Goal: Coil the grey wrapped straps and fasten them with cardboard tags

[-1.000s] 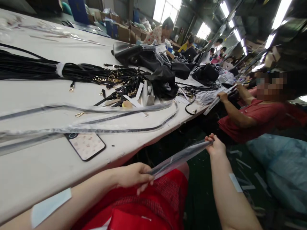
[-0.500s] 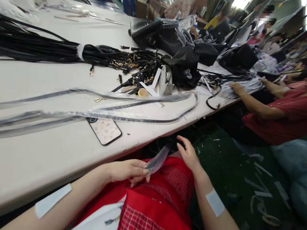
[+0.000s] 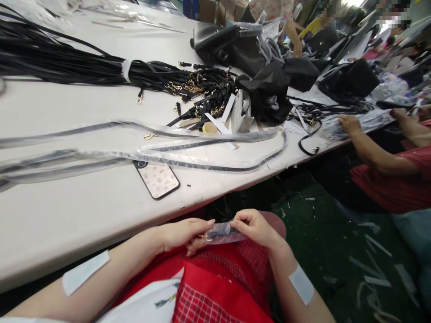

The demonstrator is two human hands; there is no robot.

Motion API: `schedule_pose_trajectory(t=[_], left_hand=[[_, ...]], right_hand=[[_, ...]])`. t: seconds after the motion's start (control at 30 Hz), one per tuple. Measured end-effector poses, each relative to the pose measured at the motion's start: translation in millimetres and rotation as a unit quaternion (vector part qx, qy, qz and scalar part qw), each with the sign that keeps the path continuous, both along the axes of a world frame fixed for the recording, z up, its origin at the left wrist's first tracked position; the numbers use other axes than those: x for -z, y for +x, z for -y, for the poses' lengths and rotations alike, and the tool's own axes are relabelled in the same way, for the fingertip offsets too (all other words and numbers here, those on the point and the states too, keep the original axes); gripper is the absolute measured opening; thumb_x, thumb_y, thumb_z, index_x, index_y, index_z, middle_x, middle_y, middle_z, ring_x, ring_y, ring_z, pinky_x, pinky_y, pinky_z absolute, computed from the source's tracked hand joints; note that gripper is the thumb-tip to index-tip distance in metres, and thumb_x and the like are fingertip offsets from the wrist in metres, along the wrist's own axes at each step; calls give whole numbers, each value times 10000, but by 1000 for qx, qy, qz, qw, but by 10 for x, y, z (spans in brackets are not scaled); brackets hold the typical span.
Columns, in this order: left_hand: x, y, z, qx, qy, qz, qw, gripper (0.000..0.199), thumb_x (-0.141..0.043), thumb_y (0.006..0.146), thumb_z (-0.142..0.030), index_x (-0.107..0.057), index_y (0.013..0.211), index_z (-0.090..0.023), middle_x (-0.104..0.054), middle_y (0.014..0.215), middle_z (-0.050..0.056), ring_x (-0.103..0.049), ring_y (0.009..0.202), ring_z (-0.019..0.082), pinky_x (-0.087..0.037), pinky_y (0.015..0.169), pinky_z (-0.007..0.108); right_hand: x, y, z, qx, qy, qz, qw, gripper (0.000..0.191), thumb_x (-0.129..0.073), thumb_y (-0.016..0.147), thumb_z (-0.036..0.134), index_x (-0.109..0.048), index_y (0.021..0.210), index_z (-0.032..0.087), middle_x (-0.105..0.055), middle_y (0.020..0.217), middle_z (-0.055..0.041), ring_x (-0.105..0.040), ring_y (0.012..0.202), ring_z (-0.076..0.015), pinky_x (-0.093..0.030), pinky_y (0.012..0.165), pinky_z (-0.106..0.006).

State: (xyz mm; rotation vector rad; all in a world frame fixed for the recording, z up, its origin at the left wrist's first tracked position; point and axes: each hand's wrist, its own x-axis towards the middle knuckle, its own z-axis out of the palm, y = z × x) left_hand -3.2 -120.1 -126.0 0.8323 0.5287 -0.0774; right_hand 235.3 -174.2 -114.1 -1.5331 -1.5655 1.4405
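Above the red checked apron (image 3: 212,291), my left hand (image 3: 186,235) pinches one end of a black strap in a clear plastic sleeve (image 3: 220,233). A bit of gold metal shows at its fingertips. My right hand (image 3: 254,228) is closed on the sleeve's other visible part, thumb and fingers pressed together. Between the two hands the sleeve is stretched nearly level. On the table just beyond lie long sleeved straps (image 3: 202,166) in loose curves, partly over a phone (image 3: 160,180) in a patterned case.
A bundle of black straps (image 3: 84,67) with gold clasps (image 3: 191,85) lies across the white table (image 3: 84,220). Black bags (image 3: 266,89) are heaped behind. At right, a co-worker in a red shirt (image 3: 387,179) handles plastic-wrapped straps. Scraps litter the green floor (image 3: 330,251).
My right hand has come in from the right, fingers apart before, and now grips the sleeve. The sleeve has swung from slanting upward to nearly level. The view has shifted slightly.
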Motion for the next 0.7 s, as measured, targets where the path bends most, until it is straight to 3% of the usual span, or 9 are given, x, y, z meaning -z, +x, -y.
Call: schedule_pose_trajectory(t=[0.17,0.27,0.4,0.47,0.63,0.7], left_hand=[[2,3,11,16,-9,6,1000,582,-450,820,-730,-441,596,-193,-350,451,-71,-269,388,85,-265,405,237],[-6,0,0,32,-13,11,999,587,-474,804,-736,-494,616,-181,-325,429,-86,-235,381,78,-308,431,242],[14,73,-4,9,-31,25,999,599,-525,791,-713,-643,817,-125,-545,508,-9,-421,433,112,-389,505,262],[38,127,3,2,-24,33,999,568,-592,770,-678,-658,818,-116,-582,538,11,-468,462,118,-396,522,258],[48,146,24,77,-36,50,995,478,-607,824,-587,-648,707,-126,-344,400,-84,-268,367,66,-374,467,227],[-18,119,19,64,-67,74,993,431,-625,833,-537,-639,699,-129,-321,417,-91,-238,377,56,-379,473,214]], right_hand=[[-18,59,20,0,-9,15,1000,324,-623,839,366,-620,611,136,-533,572,18,-445,560,-100,-330,519,-208],[-12,87,24,6,-10,14,1000,325,-627,835,368,-614,609,134,-530,574,21,-443,562,-98,-332,517,-206],[-18,30,4,-3,-12,19,1000,334,-630,832,383,-615,609,134,-532,575,21,-437,558,-97,-330,506,-205],[-27,-15,-7,-13,-9,27,999,333,-632,831,389,-630,618,133,-530,568,21,-430,549,-97,-324,500,-207],[-121,104,-10,-22,-22,8,999,332,-690,774,444,-651,669,132,-536,573,24,-434,537,-96,-327,494,-202],[-172,221,-10,-48,-34,-22,998,362,-797,651,450,-673,776,134,-588,651,17,-494,583,-112,-375,532,-204]])
